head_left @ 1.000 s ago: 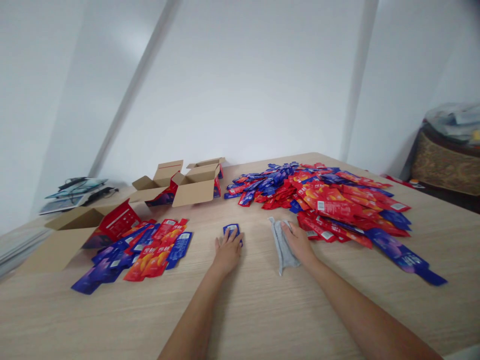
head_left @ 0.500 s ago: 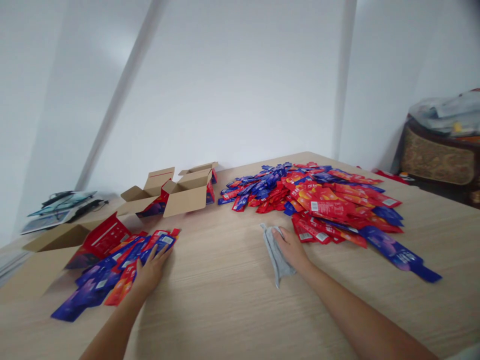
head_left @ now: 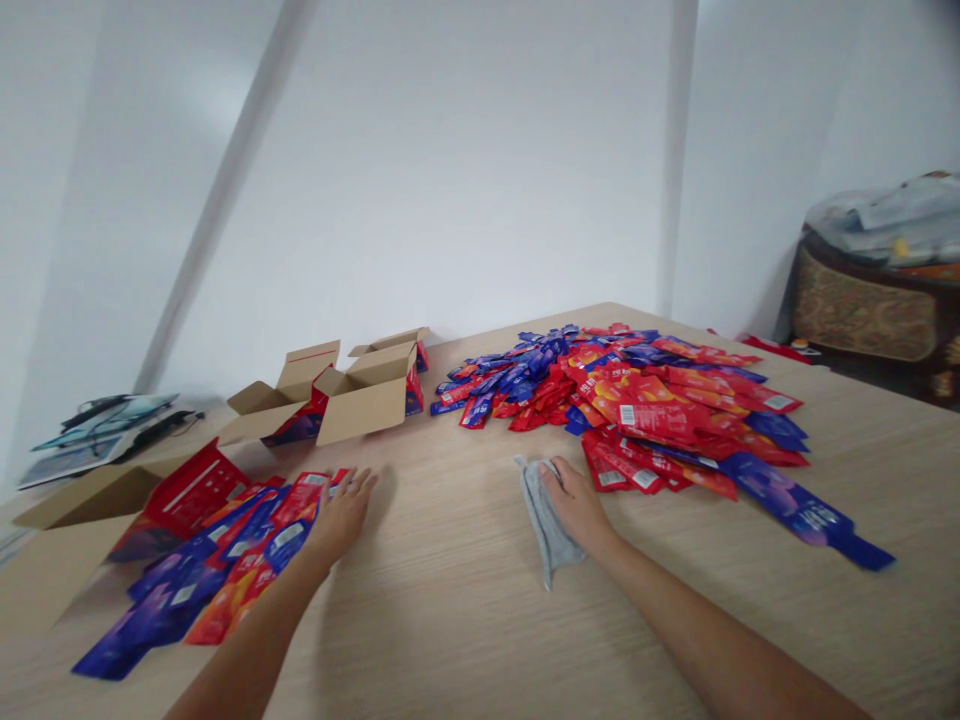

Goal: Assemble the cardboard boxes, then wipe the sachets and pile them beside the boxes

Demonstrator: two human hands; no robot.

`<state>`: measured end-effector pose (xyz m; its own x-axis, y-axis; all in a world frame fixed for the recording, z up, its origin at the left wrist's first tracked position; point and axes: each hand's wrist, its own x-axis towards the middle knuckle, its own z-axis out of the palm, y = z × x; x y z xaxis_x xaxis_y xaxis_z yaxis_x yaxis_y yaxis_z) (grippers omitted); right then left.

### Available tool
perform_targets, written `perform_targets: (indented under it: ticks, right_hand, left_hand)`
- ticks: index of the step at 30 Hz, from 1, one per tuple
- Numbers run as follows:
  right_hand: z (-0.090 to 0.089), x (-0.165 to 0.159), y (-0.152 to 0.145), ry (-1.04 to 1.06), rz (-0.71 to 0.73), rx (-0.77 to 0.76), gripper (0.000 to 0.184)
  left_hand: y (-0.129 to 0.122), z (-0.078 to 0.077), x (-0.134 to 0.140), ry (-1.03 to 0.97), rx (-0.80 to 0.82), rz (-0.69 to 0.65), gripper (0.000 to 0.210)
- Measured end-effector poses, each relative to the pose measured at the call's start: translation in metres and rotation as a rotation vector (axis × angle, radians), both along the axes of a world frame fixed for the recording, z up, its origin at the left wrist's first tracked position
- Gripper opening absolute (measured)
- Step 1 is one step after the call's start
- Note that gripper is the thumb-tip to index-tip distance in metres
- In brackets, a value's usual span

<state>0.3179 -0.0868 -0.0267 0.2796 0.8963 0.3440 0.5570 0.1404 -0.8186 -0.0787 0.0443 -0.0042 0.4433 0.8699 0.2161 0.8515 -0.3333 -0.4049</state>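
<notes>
My right hand [head_left: 577,505] rests on the table with its fingers closed on a folded grey cloth [head_left: 541,520]. Just to its right lies the front of a big heap of red and blue sachets [head_left: 637,390]. On the left, my left hand [head_left: 343,518] has its fingers stretched out and lies at the right edge of a smaller spread of red and blue sachets [head_left: 232,560]. The hand and forearm cover part of that spread; whether it presses on a sachet I cannot tell.
An open red carton [head_left: 191,495] lies beside the smaller spread. Two more open cartons [head_left: 367,400] stand further back, near the white wall [head_left: 465,180]. Papers and dark cables [head_left: 112,420] sit at far left; one long blue packet [head_left: 806,510] sticks out at right.
My left hand has slid right and a little forward, off the middle of the sachets to their edge. My right hand keeps hold of the cloth. The view has shifted slightly.
</notes>
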Motion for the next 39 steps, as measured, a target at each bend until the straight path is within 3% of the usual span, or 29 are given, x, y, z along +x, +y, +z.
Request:
perform_targets:
  ticks: [6, 9, 11, 14, 17, 25, 30, 34, 39]
  right_hand:
    - [0.002, -0.003, -0.001, 0.012, 0.002, 0.001, 0.029]
    - [0.002, -0.002, 0.000, 0.024, 0.010, 0.002, 0.027]
    - [0.000, -0.002, 0.002, 0.050, 0.016, 0.017, 0.023]
    - [-0.003, -0.001, 0.005, 0.117, 0.003, 0.047, 0.017]
    - [-0.003, -0.003, 0.006, 0.166, -0.028, 0.058, 0.020]
    - [0.004, -0.006, 0.000, 0.135, -0.025, 0.012, 0.021]
    - [0.002, -0.009, 0.001, 0.133, -0.015, 0.007, 0.020]
    - [0.003, -0.011, 0.001, 0.164, 0.019, 0.008, 0.023]
    - [0.001, -0.010, 0.003, 0.237, 0.131, 0.046, 0.048]
  left_hand:
    - [0.049, 0.005, 0.165, -0.277, 0.006, -0.199, 0.045]
    - [0.067, 0.000, 0.228, -0.428, -0.053, -0.144, 0.048]
    - [0.074, -0.007, 0.251, -0.483, -0.091, -0.079, 0.048]
    - [0.076, -0.019, 0.258, -0.513, -0.102, -0.049, 0.045]
    - [0.069, -0.027, 0.246, -0.525, -0.115, -0.055, 0.044]
    - [0.036, -0.017, 0.212, -0.476, -0.118, -0.130, 0.026]
    - [0.033, -0.024, 0.210, -0.520, 0.052, -0.123, 0.029]
    - [0.050, -0.028, 0.221, -0.640, 0.030, -0.091, 0.042]
    - [0.064, -0.023, 0.231, -1.047, -0.140, -0.063, 0.032]
